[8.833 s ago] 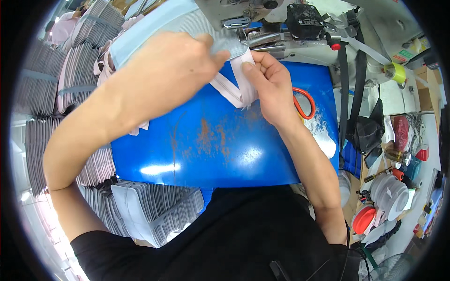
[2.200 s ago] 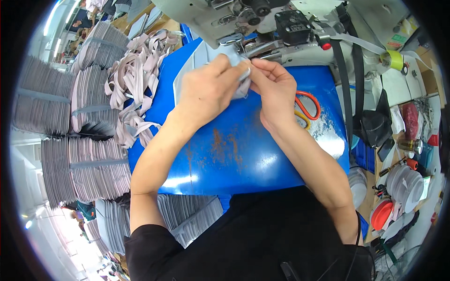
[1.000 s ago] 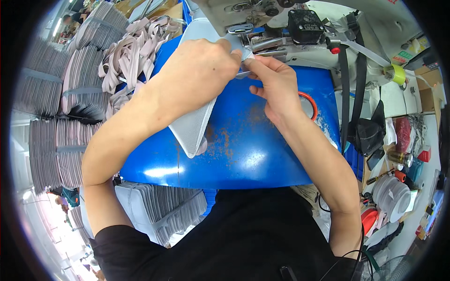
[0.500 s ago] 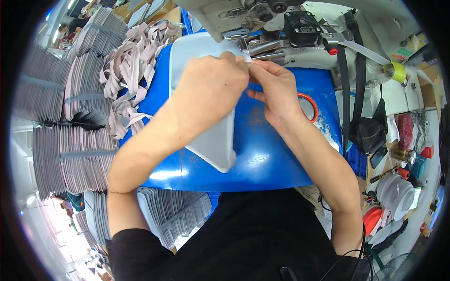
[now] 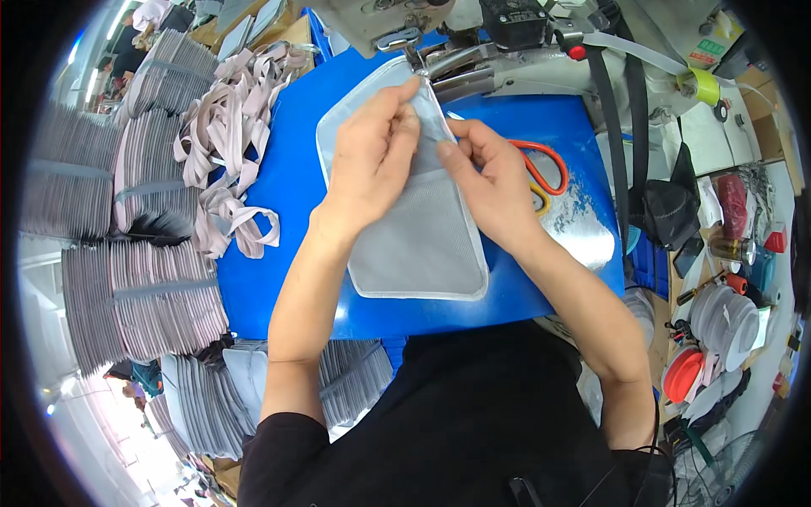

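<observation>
A grey rectangular fabric panel with a pale bound edge lies on the blue work surface, its far end at the presser foot of a sewing machine. My left hand rests on the panel's far left part, index finger stretched toward the foot and thumb apart from it. At the panel's right edge, my right hand grips the binding between thumb and bent fingers. Scissors with red and yellow handles lie just beyond the right hand, partly hidden by it.
Loose pale pink strips lie in a heap at the left. Tied stacks of grey panels stand along the left side. Dark straps hang at the right, near a yellow tape roll. Tools and clear round lids sit farther right.
My hands have moved apart from their meeting point at the machine. The panel has turned and now lies straighter and farther right under them. More of the scissors shows.
</observation>
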